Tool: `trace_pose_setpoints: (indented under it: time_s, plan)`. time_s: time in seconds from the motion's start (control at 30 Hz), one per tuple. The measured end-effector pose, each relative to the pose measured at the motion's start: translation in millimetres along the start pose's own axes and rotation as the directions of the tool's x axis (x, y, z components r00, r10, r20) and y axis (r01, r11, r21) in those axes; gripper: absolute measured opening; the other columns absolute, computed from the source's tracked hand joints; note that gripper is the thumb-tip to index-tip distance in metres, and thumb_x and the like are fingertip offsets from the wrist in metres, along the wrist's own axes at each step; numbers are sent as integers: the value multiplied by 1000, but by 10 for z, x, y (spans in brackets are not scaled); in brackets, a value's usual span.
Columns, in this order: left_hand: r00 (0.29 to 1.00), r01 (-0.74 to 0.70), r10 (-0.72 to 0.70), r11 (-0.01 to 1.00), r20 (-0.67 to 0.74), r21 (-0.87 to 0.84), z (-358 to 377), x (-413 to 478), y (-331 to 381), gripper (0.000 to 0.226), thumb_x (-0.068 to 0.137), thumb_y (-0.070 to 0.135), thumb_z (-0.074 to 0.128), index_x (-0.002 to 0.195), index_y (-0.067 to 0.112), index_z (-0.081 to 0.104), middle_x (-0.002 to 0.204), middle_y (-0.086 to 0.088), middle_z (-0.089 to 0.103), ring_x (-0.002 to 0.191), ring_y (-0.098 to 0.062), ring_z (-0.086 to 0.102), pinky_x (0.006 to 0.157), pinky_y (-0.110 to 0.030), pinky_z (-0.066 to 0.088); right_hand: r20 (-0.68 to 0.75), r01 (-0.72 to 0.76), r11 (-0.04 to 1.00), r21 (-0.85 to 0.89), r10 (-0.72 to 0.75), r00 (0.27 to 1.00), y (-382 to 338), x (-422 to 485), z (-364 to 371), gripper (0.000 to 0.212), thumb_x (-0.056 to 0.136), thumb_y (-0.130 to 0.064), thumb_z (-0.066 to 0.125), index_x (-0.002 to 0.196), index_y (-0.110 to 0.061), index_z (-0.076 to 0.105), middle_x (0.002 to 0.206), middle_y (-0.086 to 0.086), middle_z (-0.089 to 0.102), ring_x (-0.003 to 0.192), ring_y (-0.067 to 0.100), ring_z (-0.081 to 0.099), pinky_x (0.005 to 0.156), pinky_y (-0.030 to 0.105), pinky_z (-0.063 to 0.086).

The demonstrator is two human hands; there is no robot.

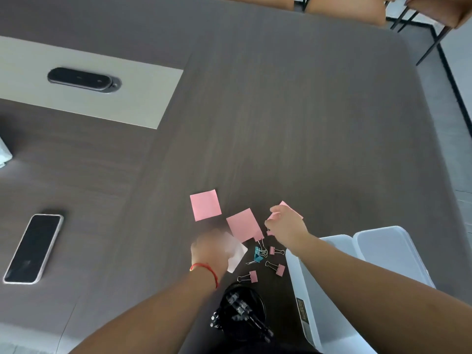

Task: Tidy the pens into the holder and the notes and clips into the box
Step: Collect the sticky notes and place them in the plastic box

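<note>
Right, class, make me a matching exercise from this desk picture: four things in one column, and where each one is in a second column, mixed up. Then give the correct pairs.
Things:
1. phone
2. pen holder
3. blue clip
4. white box

Places:
A. at the near edge, between the two forearms
B. far out on the left of the table
C. under the right forearm, on the right
D. among the pink clips, in front of the holder

Pairs: 1-B, 2-A, 3-D, 4-C

Bare forearms, a thin red string bracelet (pixel 204 270) round the left wrist
</note>
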State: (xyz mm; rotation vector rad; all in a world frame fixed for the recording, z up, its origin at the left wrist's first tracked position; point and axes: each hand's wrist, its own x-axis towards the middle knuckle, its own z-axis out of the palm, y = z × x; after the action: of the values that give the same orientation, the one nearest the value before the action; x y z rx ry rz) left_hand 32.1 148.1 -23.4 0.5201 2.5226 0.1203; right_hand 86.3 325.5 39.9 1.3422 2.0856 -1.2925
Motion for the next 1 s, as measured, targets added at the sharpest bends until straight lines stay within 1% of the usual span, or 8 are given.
trace_pose_setpoints:
  time_s: [0.17,0.23,0.33,0.47,0.53,0.63,0.83,1.0]
  plan:
    - [997,26,-20,997,81,-79,4,53,-54,18,82,25,54,98,16,55,104,-4,66,99,-28,62,79,-35,47,13,62,984,-166,-61,998,-102,307,284,51,89,-14,60,138,-15,45,126,8,58,72,22,65,77,35,57]
    - [996,40,-19,969,86,-245,-9,93,-127,6,80,25,52,75,20,53,87,-2,64,82,-27,60,67,-32,46,-2,79,968,-237,-82,997,-156,361,363,55,85,-20,64,137,-18,46,129,5,56,79,24,66,79,40,58]
    - [989,47,-108,880,-102,-472,-180,242,-242,33,79,26,55,54,11,37,57,0,40,56,-22,36,49,-29,28,-6,126,911,-394,-140,990,-176,451,463,50,78,-29,65,127,-22,54,117,1,63,95,28,66,84,38,54]
    - [924,40,-235,843,-301,-536,-514,632,-323,47,77,19,56,47,13,21,50,-2,20,60,-27,25,45,-30,15,56,196,793,-577,-201,978,-111,490,523,25,81,-35,62,104,-25,63,103,-1,66,102,24,57,81,36,49]
    - [920,114,-321,766,-223,-632,-536,784,-290,34,76,19,58,50,4,41,59,-9,42,71,-37,37,47,-32,30,51,222,767,-602,-241,969,-45,497,539,24,84,-36,60,104,-24,65,105,0,63,103,23,54,82,35,47]
    - [932,232,-350,782,-99,-578,-475,849,-223,27,78,23,64,103,12,66,117,-8,48,112,-29,39,74,-33,40,39,247,736,-630,-288,957,33,508,536,24,88,-37,60,104,-21,66,107,1,62,103,23,53,84,35,47]
    - [868,403,-496,729,-21,-553,-528,983,-84,46,81,18,66,116,0,42,121,-20,53,113,-41,53,86,-45,49,57,319,891,-324,-318,946,55,422,461,13,93,-28,58,84,-21,51,94,1,66,84,22,58,74,34,47]
    - [910,403,-399,798,108,-448,-627,977,-165,24,75,20,63,96,8,63,99,-12,71,89,-32,65,77,-34,52,84,201,973,109,-211,974,-62,317,406,16,89,-22,55,78,-23,43,88,7,70,62,17,47,60,35,43]
